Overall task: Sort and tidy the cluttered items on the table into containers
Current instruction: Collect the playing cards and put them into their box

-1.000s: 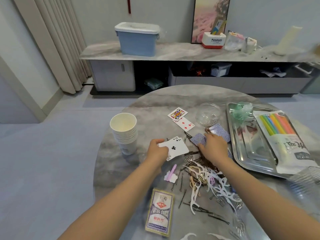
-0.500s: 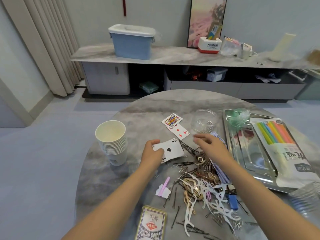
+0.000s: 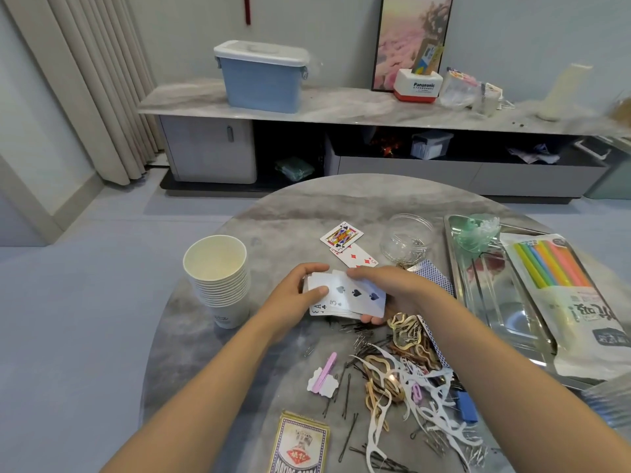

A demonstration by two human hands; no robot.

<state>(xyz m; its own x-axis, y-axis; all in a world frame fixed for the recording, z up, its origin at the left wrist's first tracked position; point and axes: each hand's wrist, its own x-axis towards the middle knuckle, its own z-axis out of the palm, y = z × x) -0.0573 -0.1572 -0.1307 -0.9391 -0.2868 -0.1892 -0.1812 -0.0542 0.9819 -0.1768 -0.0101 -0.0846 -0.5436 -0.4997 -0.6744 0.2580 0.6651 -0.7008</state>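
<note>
Since half a second ago, right hand [image 3: 392, 288] has come across from the face-down cards at 3 o'clock of the stack and now lays a three of spades [image 3: 358, 297] on the cards held by left hand [image 3: 297, 295]; then, the hands were apart.

Item: hand-held card stack [image 3: 336, 303]. Location: just above table [image 3: 211, 353], centre. Left hand grasps it at its 9 o'clock edge, thumb on top, fingers curled over the far edge, apparently to square the pile as each card arrives. Right hand pinches the three of spades, fingers over its 12 o'clock edge and one fingertip showing beneath at 6 o'clock.

Item: loose cards still out. Jack of clubs [image 3: 341, 235] and a diamond card [image 3: 356, 257] at 12 o'clock of the stack, face up, overlapping; blue-backed cards [image 3: 433, 279] at 3 o'clock, face down.

Item: card box [image 3: 300, 445], at 6 o'clock, near table edge; likely destination for the stack.

Item: stacked paper cups [image 3: 218, 278], at 9 o'clock, upright.

Item: clear jar [image 3: 406, 238], at 1 o'clock, open.

Item: metal tray [image 3: 502, 312], at 3 o'clock, bearing a straw packet [image 3: 563, 295].

Item: heap of hairpins, clips and floss picks [image 3: 409, 384], at 5 o'clock, unsorted.
</note>
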